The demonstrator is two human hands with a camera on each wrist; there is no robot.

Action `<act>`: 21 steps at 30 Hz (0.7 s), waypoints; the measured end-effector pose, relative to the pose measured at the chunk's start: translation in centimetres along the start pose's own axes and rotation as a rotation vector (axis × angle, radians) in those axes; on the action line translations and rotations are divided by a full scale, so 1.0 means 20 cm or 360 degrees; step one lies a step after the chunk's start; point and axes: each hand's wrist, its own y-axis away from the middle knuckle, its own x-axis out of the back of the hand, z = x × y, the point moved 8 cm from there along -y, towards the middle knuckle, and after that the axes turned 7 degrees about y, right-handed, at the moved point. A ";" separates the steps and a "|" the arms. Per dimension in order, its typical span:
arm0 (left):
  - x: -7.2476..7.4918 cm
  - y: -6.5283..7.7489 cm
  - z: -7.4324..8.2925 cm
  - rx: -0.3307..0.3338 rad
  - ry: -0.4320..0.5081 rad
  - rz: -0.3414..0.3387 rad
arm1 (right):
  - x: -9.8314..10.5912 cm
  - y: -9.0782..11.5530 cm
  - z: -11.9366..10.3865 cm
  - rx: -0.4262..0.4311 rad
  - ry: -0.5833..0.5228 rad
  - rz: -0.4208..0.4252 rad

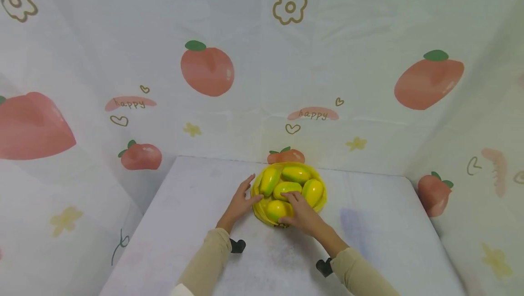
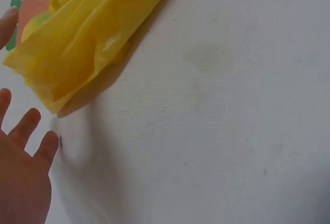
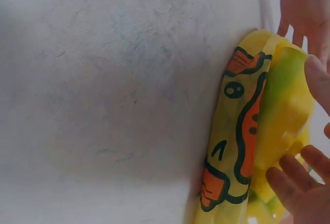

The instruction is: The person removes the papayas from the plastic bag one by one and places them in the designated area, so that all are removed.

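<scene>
A yellow plastic bag (image 1: pixel 322 205) with its top spread wide stands on the table, holding several glossy yellow-green mangoes (image 1: pixel 313 191). Orange patches and a cartoon face are printed on the bag's near side (image 3: pixel 232 136). My left hand (image 1: pixel 239 203) is at the bag's left side, fingers spread, thumb by the rim. Above the front of the bag, my right hand (image 1: pixel 302 214) has its fingers apart over the front mango (image 1: pixel 277 209). Its fingertips reach the middle mango (image 1: pixel 288 190); firm contact is hard to judge. The left wrist view shows the left fingers apart from the bag wall (image 2: pixel 98 44).
The white table (image 1: pixel 196 205) backs onto a hanging cloth (image 1: pixel 245 118) printed with peaches, flowers and hearts. Similar cloth hangs at both sides. A black heart-shaped piece (image 1: pixel 238 246) is at the left cuff, another (image 1: pixel 324 267) at the right cuff.
</scene>
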 end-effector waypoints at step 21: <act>-0.02 0.02 -0.10 0.0113 0.0137 -0.0113 | -0.05 -0.02 0.01 -0.0008 -0.0003 -0.0084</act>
